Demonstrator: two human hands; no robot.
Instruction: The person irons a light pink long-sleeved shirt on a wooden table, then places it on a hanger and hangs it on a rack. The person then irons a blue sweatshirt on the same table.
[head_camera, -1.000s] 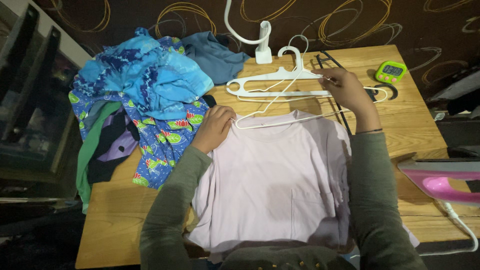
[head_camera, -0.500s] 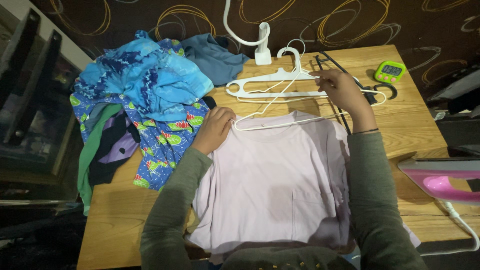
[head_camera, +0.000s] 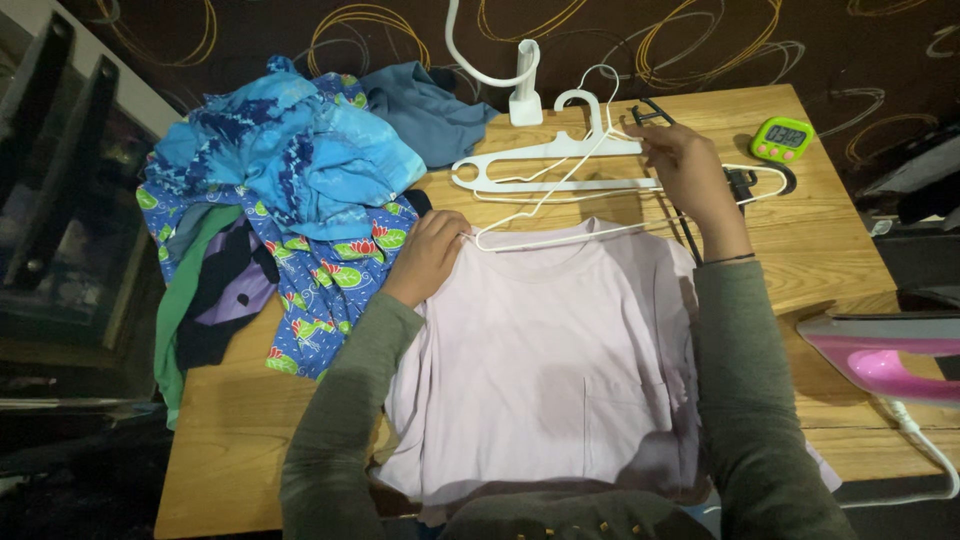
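Observation:
A pale lilac t-shirt (head_camera: 545, 350) with a chest pocket lies flat on the wooden table (head_camera: 250, 440). My left hand (head_camera: 432, 252) pinches the left side of its collar. My right hand (head_camera: 685, 165) holds a thin white wire hanger (head_camera: 560, 195), whose lower bar rests at the collar and whose hook points to the far edge. Under it lies a thicker white plastic hanger (head_camera: 545, 165), and a black hanger (head_camera: 685, 225) sticks out beside my right wrist.
A heap of blue, patterned and green clothes (head_camera: 290, 190) fills the table's left side. A white lamp base (head_camera: 526, 95) stands at the far edge, a green timer (head_camera: 780, 138) at the far right. A pink iron (head_camera: 880, 360) rests at the right edge with its white cord.
My right hand has shifted slightly toward the far edge and tilted the wire hanger with it. My left hand stays on the collar.

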